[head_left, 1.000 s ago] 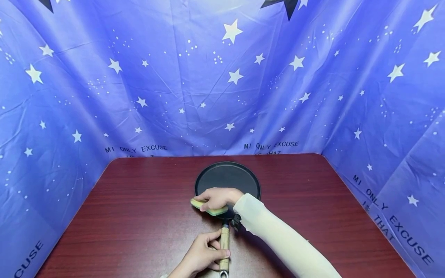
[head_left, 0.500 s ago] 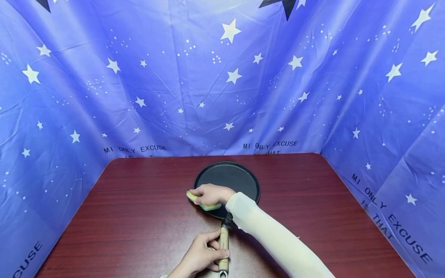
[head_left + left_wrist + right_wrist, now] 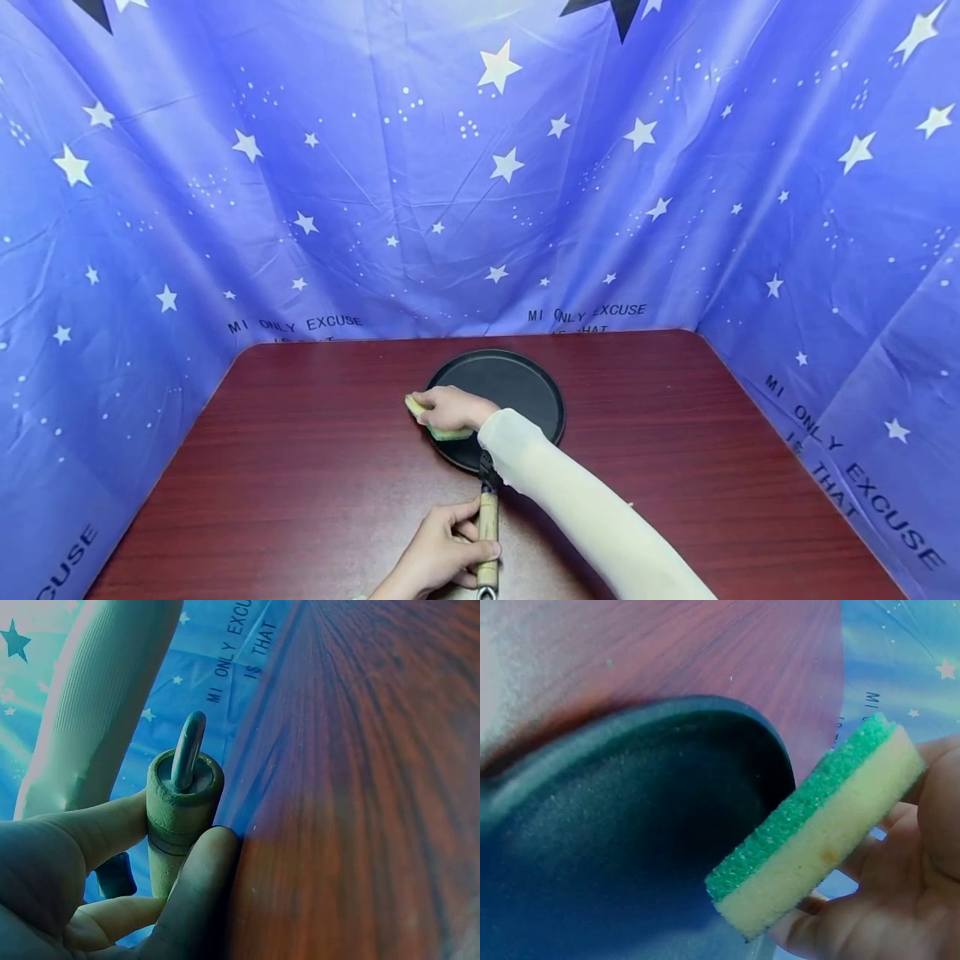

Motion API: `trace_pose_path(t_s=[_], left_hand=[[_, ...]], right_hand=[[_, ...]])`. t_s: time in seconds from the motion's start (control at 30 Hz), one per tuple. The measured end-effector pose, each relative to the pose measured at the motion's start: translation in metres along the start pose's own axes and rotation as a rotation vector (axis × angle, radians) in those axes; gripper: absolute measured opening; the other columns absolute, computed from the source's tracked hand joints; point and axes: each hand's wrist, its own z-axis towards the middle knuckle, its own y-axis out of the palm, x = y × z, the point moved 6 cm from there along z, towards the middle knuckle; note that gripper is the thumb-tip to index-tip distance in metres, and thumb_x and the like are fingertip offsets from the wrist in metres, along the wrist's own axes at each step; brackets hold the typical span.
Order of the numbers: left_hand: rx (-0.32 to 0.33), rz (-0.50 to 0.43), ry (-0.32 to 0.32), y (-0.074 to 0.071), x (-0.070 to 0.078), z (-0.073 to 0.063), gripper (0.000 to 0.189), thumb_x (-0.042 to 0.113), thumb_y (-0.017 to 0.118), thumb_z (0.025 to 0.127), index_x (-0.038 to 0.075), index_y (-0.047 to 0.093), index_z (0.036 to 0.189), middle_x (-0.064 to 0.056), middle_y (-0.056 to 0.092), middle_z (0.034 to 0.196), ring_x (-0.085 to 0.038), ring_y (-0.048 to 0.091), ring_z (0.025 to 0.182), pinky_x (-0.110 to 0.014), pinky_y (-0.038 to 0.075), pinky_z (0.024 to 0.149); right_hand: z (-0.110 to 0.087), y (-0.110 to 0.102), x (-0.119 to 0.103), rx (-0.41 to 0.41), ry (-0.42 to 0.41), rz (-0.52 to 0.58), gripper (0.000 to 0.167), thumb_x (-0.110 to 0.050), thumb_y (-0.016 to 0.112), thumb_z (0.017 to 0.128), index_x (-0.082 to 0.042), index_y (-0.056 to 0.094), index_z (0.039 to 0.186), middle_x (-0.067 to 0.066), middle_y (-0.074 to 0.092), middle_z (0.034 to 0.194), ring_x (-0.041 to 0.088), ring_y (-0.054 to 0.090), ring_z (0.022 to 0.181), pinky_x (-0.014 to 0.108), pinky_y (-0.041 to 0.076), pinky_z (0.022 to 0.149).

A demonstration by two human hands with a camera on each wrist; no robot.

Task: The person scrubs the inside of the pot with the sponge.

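A round, flat black frying pan (image 3: 510,383) lies on the table, its wooden handle (image 3: 487,527) pointing toward me. My left hand (image 3: 442,542) grips that handle between thumb and fingers; the left wrist view shows the handle's metal hanging loop (image 3: 189,750) at its end. Over the pan's left edge, my right hand (image 3: 453,407) holds a yellow sponge (image 3: 417,410) with a green scouring side. In the right wrist view the green side (image 3: 802,810) faces the pan's rim (image 3: 705,705), with fingers (image 3: 870,847) on the yellow side.
The dark red wooden table (image 3: 300,467) has a blue curtain (image 3: 420,167) with white stars standing around its back and sides. My right forearm in a cream sleeve (image 3: 592,508) reaches across the table's right part.
My right hand has moved the sponge up along the pan's left edge, away from the handle. The left hand keeps its grip on the handle in nearly the same place.
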Motion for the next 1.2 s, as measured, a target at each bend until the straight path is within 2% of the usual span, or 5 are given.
trace_pose_path(t_s=[0.27,0.4,0.77,1.03,1.2], left_hand=[[0.005,-0.016,-0.002,0.000,-0.001,0.001,0.076,-0.002,0.081,0.086,-0.010,0.046,0.152,-0.008,0.062,0.083,-0.015,0.068,0.060,-0.025,0.061,0.047],[0.006,-0.019,-0.003,0.000,0.001,0.002,0.077,-0.002,0.082,0.085,-0.010,0.046,0.153,-0.008,0.063,0.083,-0.015,0.069,0.061,-0.026,0.061,0.047],[0.007,-0.016,-0.009,-0.001,0.001,0.000,0.076,-0.002,0.082,0.085,-0.009,0.047,0.152,-0.008,0.062,0.083,-0.015,0.069,0.061,-0.026,0.062,0.048],[0.011,-0.003,-0.015,0.000,-0.002,0.001,0.076,-0.001,0.083,0.085,-0.009,0.048,0.152,-0.009,0.063,0.083,-0.014,0.068,0.059,-0.025,0.060,0.046],[0.013,-0.001,-0.021,-0.001,-0.002,0.001,0.076,-0.001,0.083,0.085,-0.009,0.047,0.152,-0.009,0.062,0.083,-0.014,0.068,0.059,-0.025,0.060,0.046]], right_hand=[[0.013,-0.005,0.008,0.067,0.047,-0.006,0.056,-0.020,0.057,0.109,-0.009,0.042,0.162,0.008,0.051,0.159,0.028,0.046,0.145,0.038,0.043,0.119],[0.019,-0.009,0.011,0.088,0.052,-0.058,0.055,-0.020,0.056,0.109,-0.009,0.042,0.162,0.008,0.048,0.161,0.033,0.043,0.148,0.043,0.038,0.124],[0.029,-0.013,0.021,0.110,0.082,-0.120,0.054,-0.017,0.051,0.111,-0.005,0.039,0.162,0.012,0.038,0.167,0.035,0.029,0.157,0.047,0.023,0.131],[0.027,-0.021,0.028,0.154,0.138,-0.167,0.053,-0.017,0.051,0.109,-0.011,0.044,0.161,0.014,0.042,0.165,0.047,0.039,0.145,0.055,0.035,0.124],[0.028,-0.026,0.034,0.176,0.172,-0.196,0.052,-0.018,0.052,0.109,-0.013,0.046,0.160,0.015,0.041,0.165,0.047,0.036,0.147,0.061,0.039,0.119]])
